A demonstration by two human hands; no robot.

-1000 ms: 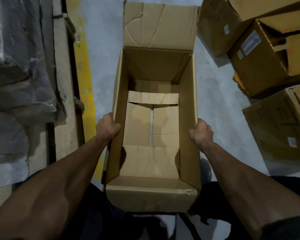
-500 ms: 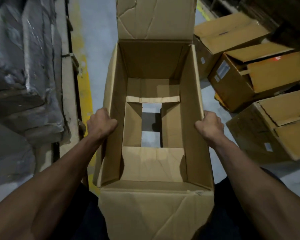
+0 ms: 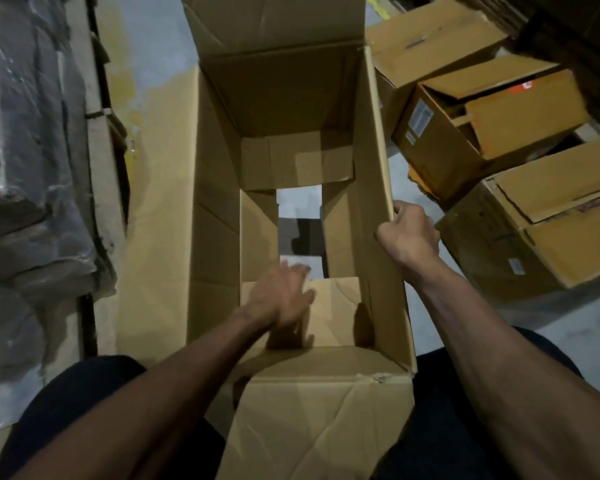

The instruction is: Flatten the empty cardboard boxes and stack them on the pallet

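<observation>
The open cardboard box stands upright right in front of the person, its bottom flaps parted so the grey floor shows through. The left hand reaches down inside with fingers spread loosely, blurred, over the near bottom flap. The right hand grips the box's right wall at its top edge. More boxes sit to the right.
</observation>
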